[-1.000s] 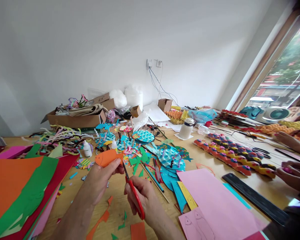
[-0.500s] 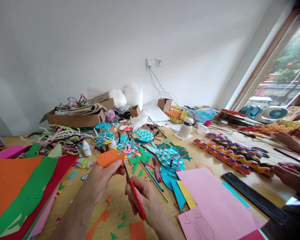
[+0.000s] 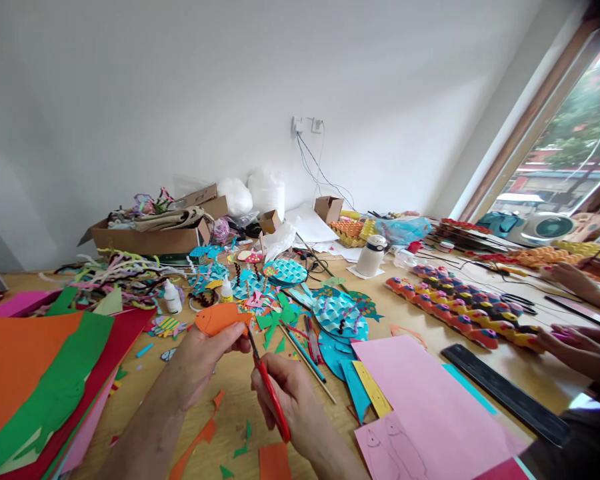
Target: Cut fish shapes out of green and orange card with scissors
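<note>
An orange paper fish (image 3: 219,319) is pinched between the thumb and fingers of my left hand (image 3: 205,360). My right hand (image 3: 285,393) is closed around the red handles of a pair of scissors (image 3: 275,400). The dark blades point up and touch the tail end of the fish beside my left fingertips. Orange scraps (image 3: 205,433) and small green scraps (image 3: 242,451) lie on the table below my hands.
Coloured sheets (image 3: 25,373) lie at left, pink paper (image 3: 420,393) and a black ruler (image 3: 505,393) at right. Glue bottles (image 3: 173,297), blue paper crafts (image 3: 337,313) and a white bottle (image 3: 371,257) stand or lie behind. Another person's hands (image 3: 575,353) rest near painted egg-carton strips (image 3: 445,313).
The fish, the scissors and my hands have hardly moved. At right, the other person's nearer hand has shifted slightly left.
</note>
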`<state>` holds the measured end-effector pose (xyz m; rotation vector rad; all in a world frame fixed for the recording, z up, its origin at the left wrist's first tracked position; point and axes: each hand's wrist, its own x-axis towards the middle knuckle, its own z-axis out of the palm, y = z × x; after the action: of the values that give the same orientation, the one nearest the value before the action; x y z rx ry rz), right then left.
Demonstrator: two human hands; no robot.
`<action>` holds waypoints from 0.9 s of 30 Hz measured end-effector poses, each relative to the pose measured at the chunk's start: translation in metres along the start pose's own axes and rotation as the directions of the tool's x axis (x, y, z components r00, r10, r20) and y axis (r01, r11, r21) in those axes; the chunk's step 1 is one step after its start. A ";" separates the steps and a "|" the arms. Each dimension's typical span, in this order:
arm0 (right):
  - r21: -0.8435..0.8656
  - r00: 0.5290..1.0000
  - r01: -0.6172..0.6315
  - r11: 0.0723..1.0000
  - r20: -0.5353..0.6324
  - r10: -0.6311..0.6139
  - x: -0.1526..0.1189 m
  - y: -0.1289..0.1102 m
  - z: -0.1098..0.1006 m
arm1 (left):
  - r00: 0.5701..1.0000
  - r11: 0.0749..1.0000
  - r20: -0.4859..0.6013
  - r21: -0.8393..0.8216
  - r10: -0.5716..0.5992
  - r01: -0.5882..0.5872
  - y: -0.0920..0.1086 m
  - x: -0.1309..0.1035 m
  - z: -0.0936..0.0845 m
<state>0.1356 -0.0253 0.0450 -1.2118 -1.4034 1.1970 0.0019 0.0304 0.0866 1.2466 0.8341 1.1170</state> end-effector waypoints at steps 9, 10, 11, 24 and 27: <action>-0.077 1.000 0.007 0.997 -0.020 -0.008 0.000 -0.004 -0.002 | 0.999 0.999 0.029 -0.035 -0.018 0.019 -0.002 0.003 -0.003; -0.075 1.000 0.015 0.997 -0.021 -0.017 0.000 -0.004 -0.002 | 1.000 0.999 0.028 -0.032 -0.015 0.016 -0.002 0.002 -0.002; -0.075 0.999 0.026 0.997 -0.021 -0.028 0.000 -0.004 -0.002 | 1.000 1.000 0.027 -0.027 -0.012 0.012 -0.002 0.002 -0.002; -0.147 0.997 0.066 0.987 -0.027 -0.071 -0.002 -0.001 -0.004 | 0.998 0.999 0.051 -0.019 -0.030 0.031 -0.005 0.002 -0.003; -0.159 0.998 0.056 0.986 -0.031 -0.061 -0.003 -0.001 -0.006 | 0.998 0.999 0.055 -0.004 -0.041 0.042 -0.005 0.002 -0.002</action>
<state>0.1414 -0.0276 0.0462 -1.2849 -1.5195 1.0347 0.0015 0.0334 0.0810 1.2451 0.8117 1.0466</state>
